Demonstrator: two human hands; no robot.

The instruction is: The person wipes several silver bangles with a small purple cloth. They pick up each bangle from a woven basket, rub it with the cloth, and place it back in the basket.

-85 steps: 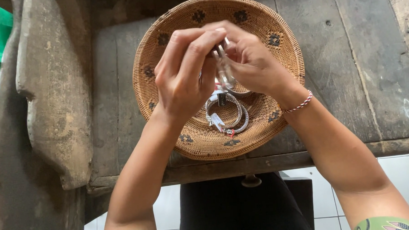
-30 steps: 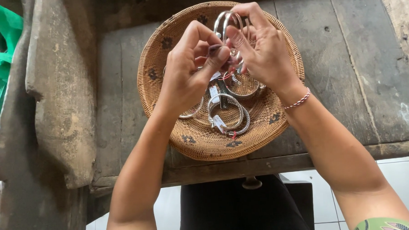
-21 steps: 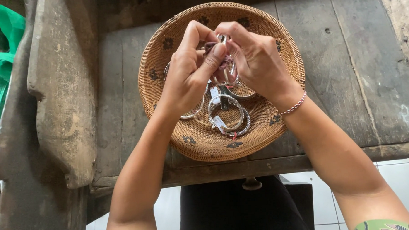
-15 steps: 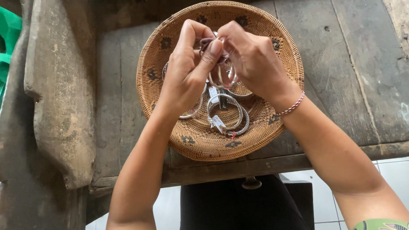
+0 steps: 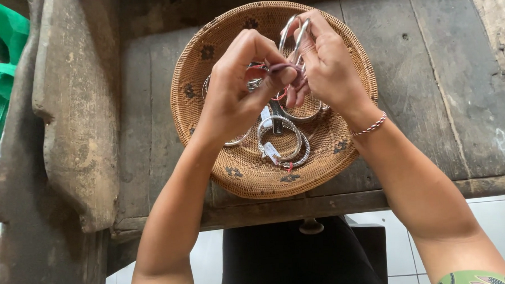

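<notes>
Bangle: a silver bangle (image 5: 293,37) held up over the far half of the basket, its loop standing above the fingers; a red thread hangs from it
Right hand: right hand (image 5: 331,66) closed, fingertips pinching the bangle's lower part
Left hand: left hand (image 5: 239,89) curled tight, thumb and forefinger nipping something small and dark beside the bangle; what it is, cannot tell
Basket: round woven basket (image 5: 204,54) with dark motifs; more silver bangles (image 5: 283,141) with small white tags lie inside
Surroundings: basket sits on a worn wooden table (image 5: 429,68); green cloth (image 5: 3,61) at far left
</notes>
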